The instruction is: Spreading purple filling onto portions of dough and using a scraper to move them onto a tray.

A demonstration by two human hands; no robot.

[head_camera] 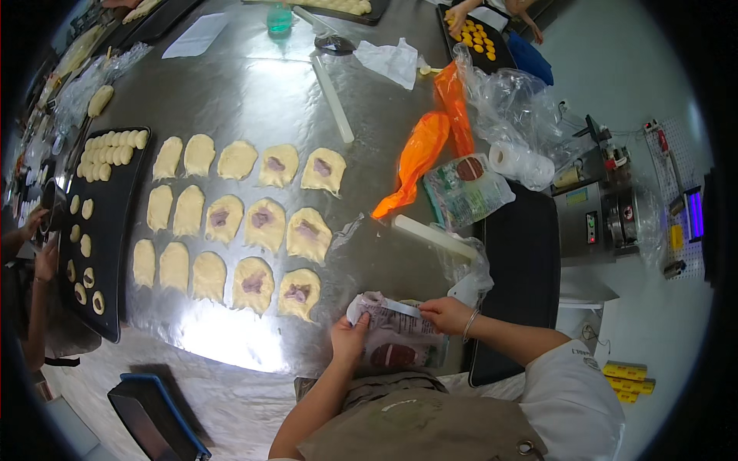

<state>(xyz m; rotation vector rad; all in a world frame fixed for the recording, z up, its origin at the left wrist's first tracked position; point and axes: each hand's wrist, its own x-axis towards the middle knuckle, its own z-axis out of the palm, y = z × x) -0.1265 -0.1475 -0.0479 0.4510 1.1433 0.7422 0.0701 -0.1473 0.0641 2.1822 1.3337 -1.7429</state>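
My left hand [349,339] grips the open top of a printed plastic bag [403,340] at the table's front edge. Purple paste [373,297] shows at the bag's mouth. My right hand [448,316] holds a flat white spatula [402,308], whose far end reaches to the paste. To the left, flattened dough pieces [209,276] lie in three rows on the metal table [271,104]. Several on the right side of the rows carry a purple smear, such as the dough piece [299,294] closest to my left hand; those further left are plain.
A black baking tray [109,230] with shaped dough stands at left, beside another person's hands [45,259]. Orange piping bags [418,155], a second printed bag [468,187], white rolling pins [333,101] and a black tray [522,248] lie right of the dough. Another person's hand [458,20] is over a far tray.
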